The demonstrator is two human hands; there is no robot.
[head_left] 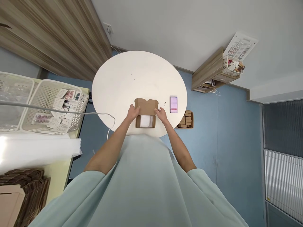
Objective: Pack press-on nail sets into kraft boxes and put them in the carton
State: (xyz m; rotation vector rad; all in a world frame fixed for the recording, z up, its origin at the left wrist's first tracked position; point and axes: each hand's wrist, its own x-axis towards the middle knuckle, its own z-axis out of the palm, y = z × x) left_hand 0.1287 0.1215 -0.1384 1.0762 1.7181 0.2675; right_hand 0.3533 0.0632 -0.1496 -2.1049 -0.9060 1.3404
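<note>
A small brown cardboard box (146,107) lies near the front edge of the round white table (113,82), its lid raised and tilted back. White wrapping (146,121) shows inside, and what it covers is hidden. My left hand (133,113) grips the left edge of the lid, thumb on the near face. On the opposite edge, my right hand (161,114) pinches the lid between thumb and fingers. To the right of that hand lies a phone (173,104) with a pinkish, blurred screen. A tiny dark object (165,103) sits between them.
On the floor at right, an open carton (192,121) holds several small brown boxes. At left, a side table bears a white basket (40,94) of cards, a white roll (40,148) and flattened cardboard (26,189). A grey cable (94,113) crosses the table's left edge.
</note>
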